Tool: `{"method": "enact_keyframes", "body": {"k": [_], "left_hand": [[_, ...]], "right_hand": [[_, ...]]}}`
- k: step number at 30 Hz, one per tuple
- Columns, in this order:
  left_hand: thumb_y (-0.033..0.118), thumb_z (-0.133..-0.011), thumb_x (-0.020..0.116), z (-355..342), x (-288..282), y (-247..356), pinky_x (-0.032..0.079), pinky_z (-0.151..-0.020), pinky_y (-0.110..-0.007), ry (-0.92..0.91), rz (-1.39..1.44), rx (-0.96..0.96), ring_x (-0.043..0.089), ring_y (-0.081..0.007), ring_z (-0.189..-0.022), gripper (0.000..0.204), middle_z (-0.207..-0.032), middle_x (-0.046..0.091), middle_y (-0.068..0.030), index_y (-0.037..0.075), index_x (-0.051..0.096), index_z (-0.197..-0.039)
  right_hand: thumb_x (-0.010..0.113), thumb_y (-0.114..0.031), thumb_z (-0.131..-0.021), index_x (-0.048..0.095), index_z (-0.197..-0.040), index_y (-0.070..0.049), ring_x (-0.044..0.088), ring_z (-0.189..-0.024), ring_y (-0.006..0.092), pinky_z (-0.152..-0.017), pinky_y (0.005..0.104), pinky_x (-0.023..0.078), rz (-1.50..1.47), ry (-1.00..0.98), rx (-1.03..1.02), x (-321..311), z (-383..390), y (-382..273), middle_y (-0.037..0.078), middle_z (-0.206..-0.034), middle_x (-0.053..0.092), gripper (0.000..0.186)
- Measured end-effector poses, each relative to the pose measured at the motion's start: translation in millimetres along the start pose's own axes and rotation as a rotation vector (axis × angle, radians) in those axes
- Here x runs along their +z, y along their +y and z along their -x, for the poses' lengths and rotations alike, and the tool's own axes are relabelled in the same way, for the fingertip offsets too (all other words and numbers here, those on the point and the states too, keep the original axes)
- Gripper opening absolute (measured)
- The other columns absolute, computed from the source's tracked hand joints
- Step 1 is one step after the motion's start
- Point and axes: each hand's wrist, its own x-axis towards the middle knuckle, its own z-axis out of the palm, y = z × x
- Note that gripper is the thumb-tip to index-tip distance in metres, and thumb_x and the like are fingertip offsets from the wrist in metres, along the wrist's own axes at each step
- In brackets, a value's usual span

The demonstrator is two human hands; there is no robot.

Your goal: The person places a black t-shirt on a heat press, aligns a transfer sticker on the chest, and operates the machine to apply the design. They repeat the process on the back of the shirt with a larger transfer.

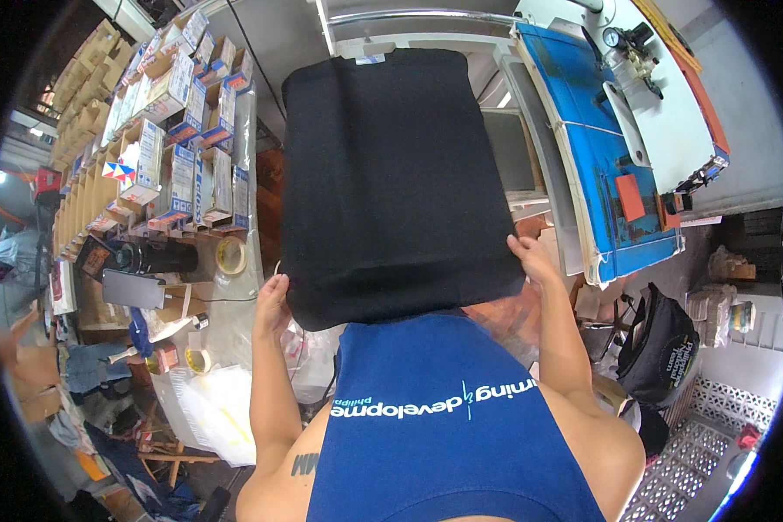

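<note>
Black cloth [391,174] is being held spread out ahead of the torso, rounded corners showing, a pale tag [371,60] being seen at its far edge. Near left corner is being pinched at the edge by the left hand [272,300]; the fingers beneath are being hidden by the cloth. Right side edge, just above the near right corner, is being pinched by the right hand [531,257], thumb side up, remaining fingers partly hidden. Soft creases are being shown across the near end. A blue sleeveless top [452,461] is being worn, its upper end being met by the cloth's near edge in view.

At left, open cartons [174,183] are being stacked in rows; a tape roll [231,255] and a black cylinder [163,257] are being kept near them, a grey flat device [133,288] just nearer. At right, an orange-red piece [630,197] is being supported on a blue panel [574,130]; a black bag [657,348] is being seen below.
</note>
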Motion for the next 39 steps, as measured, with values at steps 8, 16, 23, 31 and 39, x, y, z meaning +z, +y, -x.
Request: {"method": "enact_keyframes", "body": {"k": [8,16,23,31,39], "left_hand": [[0.006,-0.094,0.069,13,19,-11,0.051,-0.067,-0.023,0.127,-0.217,0.141,0.066,-0.0098,-0.077,0.036,-0.094,0.072,-0.0030,-0.004,0.058,-0.127],[-0.004,-0.089,0.068,19,19,-14,0.049,-0.064,-0.022,0.218,-0.352,0.129,0.066,-0.0099,-0.077,0.052,-0.092,0.072,-0.0071,-0.007,0.048,-0.137],[0.002,-0.094,0.063,101,48,-27,0.050,-0.069,-0.024,0.288,-0.484,0.101,0.062,-0.0113,-0.075,0.032,-0.090,0.068,-0.0051,-0.001,0.056,-0.125],[0.013,-0.072,0.087,94,62,59,0.052,-0.078,-0.030,0.123,-1.065,0.568,0.063,-0.0152,-0.084,0.039,-0.093,0.070,-0.0058,0.001,0.071,-0.106],[0.013,-0.086,0.075,101,41,13,0.052,-0.070,-0.029,0.317,-0.655,0.376,0.066,-0.0154,-0.076,0.016,-0.081,0.070,-0.0079,0.001,0.075,-0.097]], "right_hand": [[0.063,-0.023,-0.101,0.067,-0.112,0.000,0.064,-0.094,0.0156,-0.087,0.0317,0.050,-0.655,-0.058,0.043,-6,10,6,0.008,-0.103,0.071,0.026],[0.063,-0.016,-0.099,0.064,-0.121,-0.002,0.066,-0.092,0.0154,-0.080,0.0328,0.054,-0.249,-0.225,0.176,-20,53,15,0.005,-0.105,0.070,0.026],[0.072,-0.012,-0.092,0.064,-0.109,-0.002,0.060,-0.079,0.0109,-0.075,0.0265,0.050,-0.015,0.453,-0.096,-13,101,0,0.001,-0.086,0.064,0.021],[0.070,-0.003,-0.092,0.061,-0.121,0.000,0.064,-0.100,0.0165,-0.089,0.0293,0.052,-0.604,0.105,-0.482,-49,70,-106,0.007,-0.111,0.065,0.031],[0.066,-0.016,-0.099,0.062,-0.097,-0.008,0.044,-0.054,0.0026,-0.047,0.0199,0.032,-0.377,0.143,-0.456,-16,54,-146,-0.005,-0.071,0.052,0.009]]}}
